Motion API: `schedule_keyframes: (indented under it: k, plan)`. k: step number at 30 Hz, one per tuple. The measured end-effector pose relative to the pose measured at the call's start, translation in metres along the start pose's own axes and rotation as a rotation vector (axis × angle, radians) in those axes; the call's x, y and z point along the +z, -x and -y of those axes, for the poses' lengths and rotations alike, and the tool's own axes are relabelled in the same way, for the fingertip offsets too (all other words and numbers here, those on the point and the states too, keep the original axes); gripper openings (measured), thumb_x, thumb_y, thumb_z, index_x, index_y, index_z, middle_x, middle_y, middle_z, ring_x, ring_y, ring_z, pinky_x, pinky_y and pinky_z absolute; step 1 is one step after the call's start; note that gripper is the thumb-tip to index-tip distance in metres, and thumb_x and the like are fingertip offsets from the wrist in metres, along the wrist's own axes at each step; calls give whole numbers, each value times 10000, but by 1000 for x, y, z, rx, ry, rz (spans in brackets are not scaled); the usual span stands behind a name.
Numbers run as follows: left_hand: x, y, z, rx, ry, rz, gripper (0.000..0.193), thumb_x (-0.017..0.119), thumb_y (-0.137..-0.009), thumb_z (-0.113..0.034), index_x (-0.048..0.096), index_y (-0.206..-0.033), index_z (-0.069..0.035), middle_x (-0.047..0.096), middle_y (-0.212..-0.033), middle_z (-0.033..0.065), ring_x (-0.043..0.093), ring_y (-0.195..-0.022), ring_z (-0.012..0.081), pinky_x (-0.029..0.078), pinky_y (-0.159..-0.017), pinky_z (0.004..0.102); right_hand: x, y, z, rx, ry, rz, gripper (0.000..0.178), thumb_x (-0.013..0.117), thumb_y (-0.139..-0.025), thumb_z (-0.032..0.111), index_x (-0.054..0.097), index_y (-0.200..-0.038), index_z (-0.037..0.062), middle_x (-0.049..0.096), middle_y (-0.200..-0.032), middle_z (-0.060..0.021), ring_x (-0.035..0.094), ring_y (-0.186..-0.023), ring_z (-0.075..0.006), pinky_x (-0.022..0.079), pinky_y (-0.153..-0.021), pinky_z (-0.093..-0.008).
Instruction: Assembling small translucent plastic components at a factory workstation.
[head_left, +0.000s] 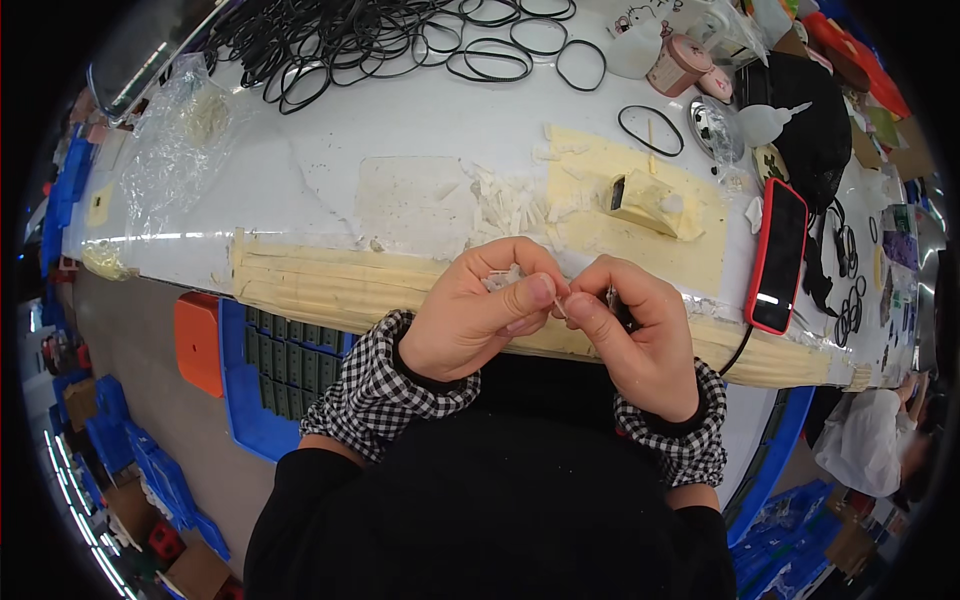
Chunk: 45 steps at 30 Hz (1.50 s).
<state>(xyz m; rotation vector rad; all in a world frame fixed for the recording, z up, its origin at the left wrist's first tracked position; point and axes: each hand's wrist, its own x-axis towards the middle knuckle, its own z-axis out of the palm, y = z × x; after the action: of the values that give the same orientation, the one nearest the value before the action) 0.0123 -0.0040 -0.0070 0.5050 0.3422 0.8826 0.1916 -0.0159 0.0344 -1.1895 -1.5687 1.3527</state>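
Note:
Close together over the table's near edge, my two hands meet at their fingertips. My left hand (490,303) is closed, with a few small whitish scraps (503,279) in its curled fingers. A tiny pale strip (559,308) shows between my left thumb and the right fingertips. My right hand (640,325) pinches at this strip, and something dark, partly hidden, sits inside its fingers. Just beyond the hands lies a heap of torn white scraps (508,208). To its right, a small tape-wrapped block (655,204) rests on a yellow taped patch (580,165).
Many black rubber rings (483,62) pile up at the back. A red-cased phone (777,257) with a cable lies at the right. Clear plastic film (180,140) covers the left side. Beige tape (310,285) pads the table edge. A blue crate (238,400) with dark green parts stands below.

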Motion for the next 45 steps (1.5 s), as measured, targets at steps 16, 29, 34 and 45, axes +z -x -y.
schedule_keyframes:
  k: [16,29,34,45]
  plan:
    - [3,2,1,-42,4,-85,128,545,-950,-170,565,-922,-47,501,-699,-23,378,-576,36,326,-539,188,6,-3,-2,-340,788,-122,380,652,-763,449,520,-759,93,471,-629,-36,532,-545,-215,415,-476,-316]
    - [3,3,5,-4,46,-56,109,549,-947,-154,555,-933,-46,508,-720,-15,383,-592,40,335,-555,188,9,-1,2,-317,807,-107,350,641,-778,431,528,-749,102,453,-612,-32,519,-536,-209,403,-472,-317]
    - [4,3,3,-16,24,-64,106,550,-946,-152,552,-935,-47,508,-727,-14,383,-594,39,332,-551,186,9,0,1,-334,816,-114,360,646,-768,440,528,-753,99,454,-622,-32,518,-536,-205,401,-470,-316]
    - [2,5,7,1,17,-63,104,555,-944,-155,553,-931,-52,508,-730,-17,381,-591,37,331,-543,183,9,1,4,-304,775,-97,402,645,-784,418,497,-729,48,477,-634,-66,510,-545,-237,386,-478,-322]
